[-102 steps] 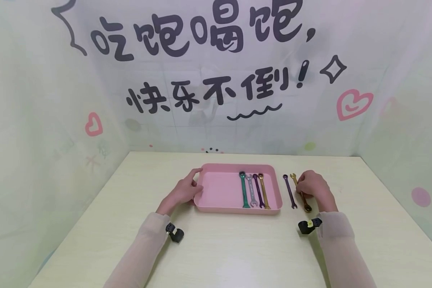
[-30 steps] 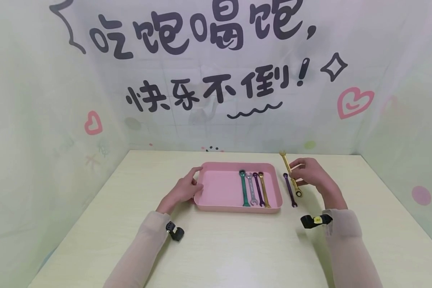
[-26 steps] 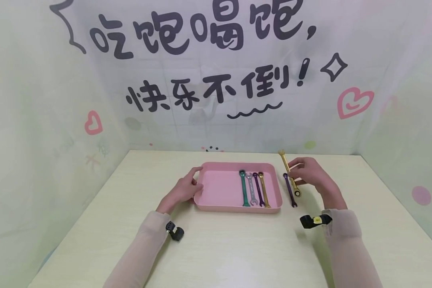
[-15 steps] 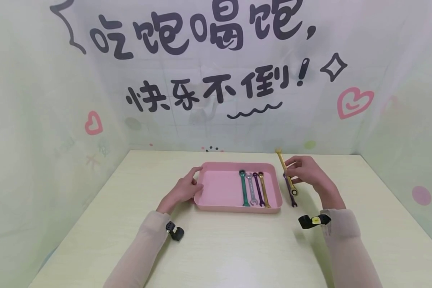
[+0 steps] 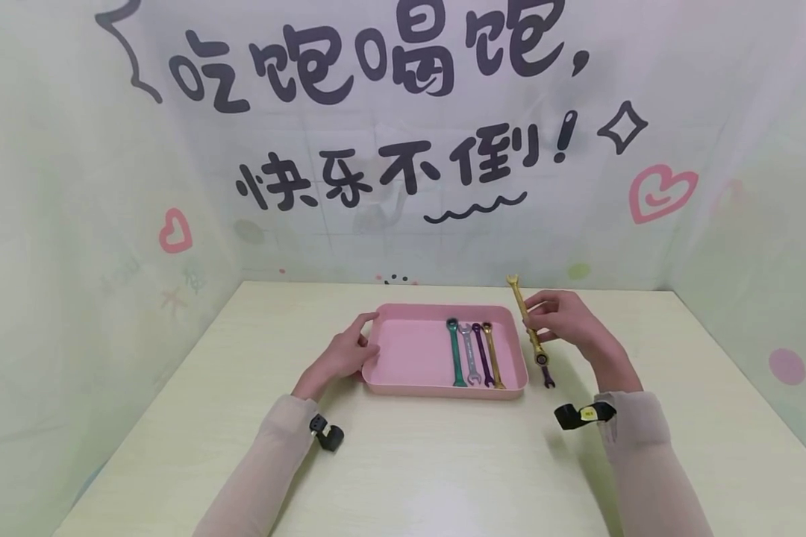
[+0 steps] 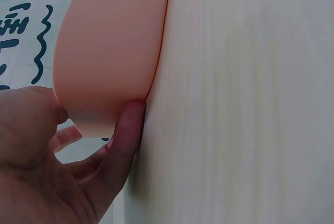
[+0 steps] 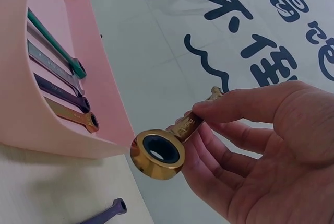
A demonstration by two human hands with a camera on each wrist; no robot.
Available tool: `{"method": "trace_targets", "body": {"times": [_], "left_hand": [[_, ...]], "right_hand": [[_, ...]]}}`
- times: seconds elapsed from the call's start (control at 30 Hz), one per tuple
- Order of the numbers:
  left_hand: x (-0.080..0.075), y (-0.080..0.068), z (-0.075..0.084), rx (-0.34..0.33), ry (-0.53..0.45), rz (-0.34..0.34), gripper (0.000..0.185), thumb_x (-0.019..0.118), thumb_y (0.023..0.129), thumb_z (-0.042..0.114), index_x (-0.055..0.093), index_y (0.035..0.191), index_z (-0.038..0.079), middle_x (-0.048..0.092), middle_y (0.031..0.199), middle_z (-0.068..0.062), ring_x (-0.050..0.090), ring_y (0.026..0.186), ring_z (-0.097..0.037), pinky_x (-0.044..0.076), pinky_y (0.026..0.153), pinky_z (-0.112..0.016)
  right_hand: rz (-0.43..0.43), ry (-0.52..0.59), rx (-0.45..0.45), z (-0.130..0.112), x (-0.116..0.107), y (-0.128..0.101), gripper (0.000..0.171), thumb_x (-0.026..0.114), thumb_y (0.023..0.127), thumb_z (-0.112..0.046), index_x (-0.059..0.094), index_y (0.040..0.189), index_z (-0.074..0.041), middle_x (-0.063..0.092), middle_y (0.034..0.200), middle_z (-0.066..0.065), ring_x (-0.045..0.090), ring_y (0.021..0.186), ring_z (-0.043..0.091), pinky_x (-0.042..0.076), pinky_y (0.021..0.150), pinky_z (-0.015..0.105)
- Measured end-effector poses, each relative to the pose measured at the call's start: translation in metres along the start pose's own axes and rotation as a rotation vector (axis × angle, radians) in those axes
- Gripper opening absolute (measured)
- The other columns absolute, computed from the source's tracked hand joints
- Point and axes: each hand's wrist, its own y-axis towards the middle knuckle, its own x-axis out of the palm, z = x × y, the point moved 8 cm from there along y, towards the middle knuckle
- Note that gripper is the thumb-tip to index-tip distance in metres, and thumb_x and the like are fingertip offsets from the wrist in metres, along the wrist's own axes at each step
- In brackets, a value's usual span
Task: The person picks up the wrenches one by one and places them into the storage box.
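Observation:
My right hand (image 5: 564, 322) pinches a gold wrench (image 5: 527, 321) by its shaft and holds it in the air at the right wall of the pink tray (image 5: 410, 356). Its ring end (image 7: 156, 155) points toward me and its open end tilts up and away. My left hand (image 5: 342, 353) grips the tray's left rim, thumb (image 6: 125, 140) against the outer wall (image 6: 112, 51). Inside the tray lie a green wrench (image 5: 454, 353), a silver wrench (image 5: 469, 354), a purple wrench (image 5: 481, 354) and a gold one (image 5: 492, 354), side by side. Another purple wrench (image 5: 546, 375) lies on the table under the held one.
The pale wooden table (image 5: 416, 462) is walled in by a printed cloth backdrop (image 5: 403, 134) at the back and both sides. Bare tabletop stretches in front of the tray and to its left and far right.
My right hand lifted the gold wrench off the table and has carried it leftward, from beside the purple wrench to the tray's right wall. The left hand has stayed on the tray.

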Motion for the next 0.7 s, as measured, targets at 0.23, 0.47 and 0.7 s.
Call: {"method": "trace_targets", "body": {"times": [0.23, 0.47, 0.7], "left_hand": [[0.000, 0.000, 0.000, 0.009, 0.003, 0.002, 0.068, 0.059, 0.103, 0.018, 0.028, 0.163, 0.024, 0.060, 0.103, -0.015, 0.064, 0.071, -0.021, 0.054, 0.059, -0.028], [0.000, 0.000, 0.000, 0.007, 0.004, 0.002, 0.068, 0.058, 0.103, 0.018, 0.027, 0.163, 0.024, 0.060, 0.103, -0.015, 0.064, 0.070, -0.021, 0.054, 0.058, -0.028], [0.000, -0.001, -0.001, 0.003, 0.003, 0.004, 0.068, 0.059, 0.103, 0.018, 0.027, 0.163, 0.024, 0.060, 0.103, -0.015, 0.064, 0.070, -0.021, 0.054, 0.058, -0.027]], "right_hand": [[0.011, 0.029, -0.009, -0.004, 0.002, 0.002, 0.041, 0.064, 0.098, -0.009, 0.054, 0.134, 0.010, 0.070, 0.107, 0.018, 0.068, 0.080, 0.013, 0.063, 0.079, 0.036], [0.024, 0.087, -0.012, -0.006, 0.009, 0.003, 0.042, 0.065, 0.097, -0.006, 0.053, 0.133, 0.011, 0.071, 0.107, 0.020, 0.069, 0.080, 0.011, 0.063, 0.079, 0.033], [0.015, 0.142, -0.045, -0.011, 0.014, 0.004, 0.047, 0.066, 0.097, -0.004, 0.047, 0.136, 0.012, 0.076, 0.097, 0.008, 0.071, 0.078, 0.007, 0.062, 0.081, 0.029]]}}
